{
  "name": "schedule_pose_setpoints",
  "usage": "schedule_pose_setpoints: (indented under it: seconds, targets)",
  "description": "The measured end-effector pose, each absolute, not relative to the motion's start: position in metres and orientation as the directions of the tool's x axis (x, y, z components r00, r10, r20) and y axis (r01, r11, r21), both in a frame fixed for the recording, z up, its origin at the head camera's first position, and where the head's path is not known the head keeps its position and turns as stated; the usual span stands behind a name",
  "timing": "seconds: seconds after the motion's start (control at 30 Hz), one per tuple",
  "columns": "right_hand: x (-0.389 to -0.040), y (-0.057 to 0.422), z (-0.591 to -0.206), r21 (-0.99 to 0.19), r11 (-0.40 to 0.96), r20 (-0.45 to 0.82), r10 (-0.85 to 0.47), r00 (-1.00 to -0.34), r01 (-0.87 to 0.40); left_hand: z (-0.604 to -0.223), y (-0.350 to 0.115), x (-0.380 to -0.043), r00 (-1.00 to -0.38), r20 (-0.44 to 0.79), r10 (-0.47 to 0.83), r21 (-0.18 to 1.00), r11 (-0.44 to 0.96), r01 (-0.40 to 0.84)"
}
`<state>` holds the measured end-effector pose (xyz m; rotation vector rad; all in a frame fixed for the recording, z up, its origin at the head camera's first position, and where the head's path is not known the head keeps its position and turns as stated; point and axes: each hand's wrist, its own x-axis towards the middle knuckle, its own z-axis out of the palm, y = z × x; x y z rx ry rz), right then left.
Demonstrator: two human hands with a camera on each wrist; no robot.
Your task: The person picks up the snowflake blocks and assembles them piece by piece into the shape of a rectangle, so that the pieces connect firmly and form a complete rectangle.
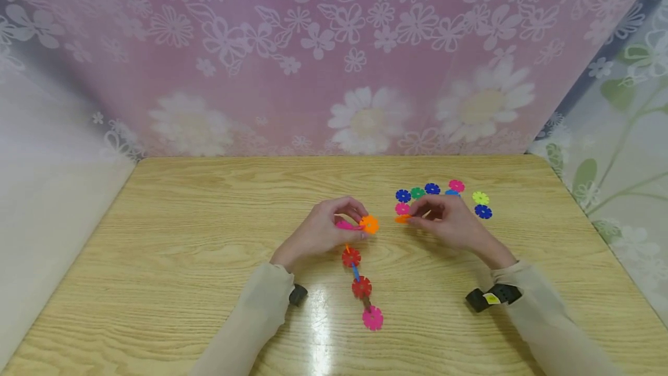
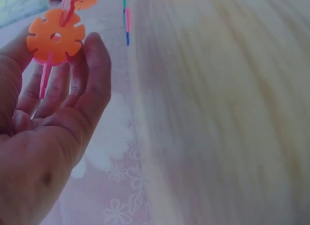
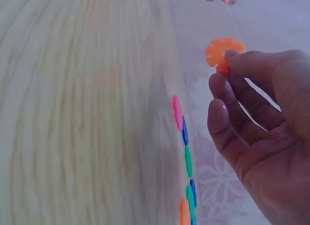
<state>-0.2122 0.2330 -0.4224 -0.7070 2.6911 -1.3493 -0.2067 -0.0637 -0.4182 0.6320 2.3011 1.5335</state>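
Observation:
My left hand (image 1: pixel 325 228) holds one end of a chain of notched plastic snowflake discs. At that end an orange disc (image 2: pixel 48 34) and pink discs are slotted together between thumb and fingers. The chain runs down toward me through a red disc (image 1: pixel 351 257), a blue disc (image 1: pixel 356 272), another red one and a brown disc, ending at a pink disc (image 1: pixel 373 318). Off to the right, my right hand (image 1: pixel 453 224) pinches a single orange disc (image 3: pixel 219 47) between thumb and index finger, apart from the chain.
Loose discs lie on the wooden table (image 1: pixel 182 248) behind and beside my right hand, among them a green disc (image 1: pixel 417 193), a yellow disc (image 1: pixel 480 197) and a dark blue disc (image 1: pixel 483 212). A flowered pink curtain (image 1: pixel 287 74) hangs along the table's far edge.

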Motion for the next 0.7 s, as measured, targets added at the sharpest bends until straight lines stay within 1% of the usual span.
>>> schedule_pose_setpoints:
  seconds: [0.27,0.57,0.7]
  targets:
    - [-0.207,0.222,-0.418,-0.792,0.491,0.153,-0.417,-0.896,-0.363,-0.416,-0.061,-0.205,-0.871,-0.010,0.492,0.919,0.347,0.185]
    - [-0.204,0.213,-0.412,-0.803,0.473,0.157,-0.417,-0.895,-0.361,-0.416,-0.057,-0.205,-0.875,-0.030,0.483,0.937,0.319,0.143]
    - [-0.203,0.210,-0.412,-0.801,0.459,0.180,-0.427,-0.886,-0.384,-0.416,-0.056,-0.204,-0.873,-0.040,0.486,0.947,0.298,0.123]
